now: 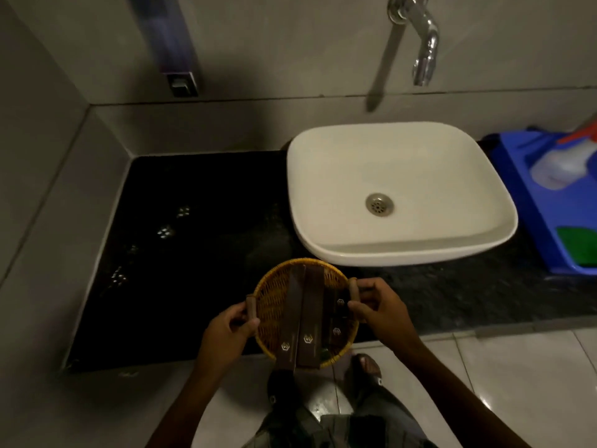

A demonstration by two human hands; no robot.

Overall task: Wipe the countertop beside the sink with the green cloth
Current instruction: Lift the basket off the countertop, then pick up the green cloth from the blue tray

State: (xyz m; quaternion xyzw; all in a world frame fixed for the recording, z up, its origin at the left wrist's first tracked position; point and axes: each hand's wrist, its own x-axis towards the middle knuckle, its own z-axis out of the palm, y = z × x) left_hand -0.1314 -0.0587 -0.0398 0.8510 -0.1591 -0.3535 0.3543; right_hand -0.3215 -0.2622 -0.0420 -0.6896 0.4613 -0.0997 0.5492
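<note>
The black countertop stretches left of the white sink, dark and shiny with small light reflections. A green cloth lies in a blue tray at the far right. I hold a round wicker basket over the counter's front edge. My left hand grips its left handle and my right hand grips its right handle. Brown packets lie inside the basket.
A chrome tap juts from the wall above the sink. A white spray bottle with an orange top lies in the blue tray. A wall fixture hangs at the back left. White floor tiles and my feet show below.
</note>
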